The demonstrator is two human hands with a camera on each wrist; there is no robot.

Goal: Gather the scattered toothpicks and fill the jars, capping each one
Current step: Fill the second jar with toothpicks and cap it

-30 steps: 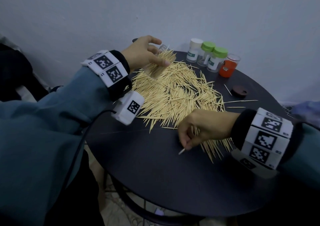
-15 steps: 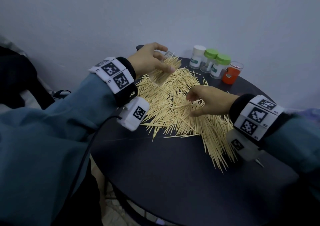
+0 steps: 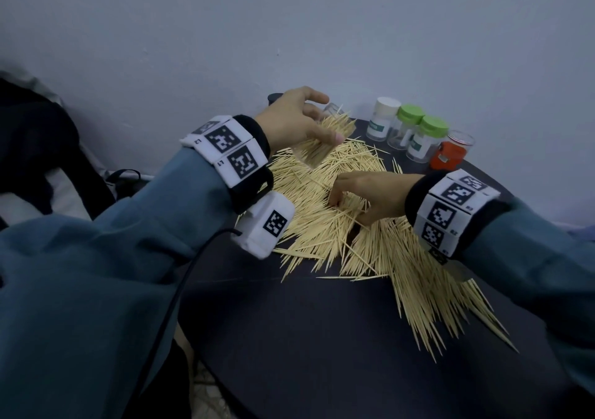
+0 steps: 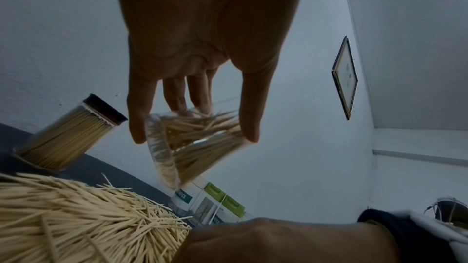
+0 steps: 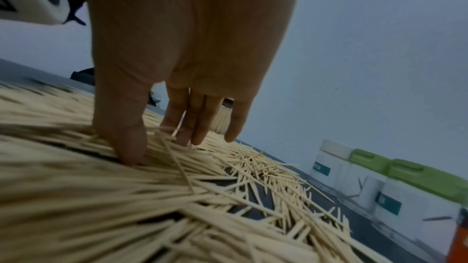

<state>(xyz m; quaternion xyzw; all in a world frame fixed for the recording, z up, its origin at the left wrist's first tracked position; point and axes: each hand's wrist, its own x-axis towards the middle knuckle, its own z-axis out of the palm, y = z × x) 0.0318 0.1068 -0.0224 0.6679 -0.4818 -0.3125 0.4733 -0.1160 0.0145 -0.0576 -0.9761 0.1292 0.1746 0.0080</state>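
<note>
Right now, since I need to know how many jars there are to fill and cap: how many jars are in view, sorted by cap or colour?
White-capped jar: 1
Green-capped jars: 2
Dark-capped jar: 1
Orange jar: 1
Clear uncapped jar, held by the left hand: 1
Total: 6

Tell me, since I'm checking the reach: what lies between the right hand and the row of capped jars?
In the head view, loose toothpicks and then bare dark table lie between the right hand and the capped jars.
</note>
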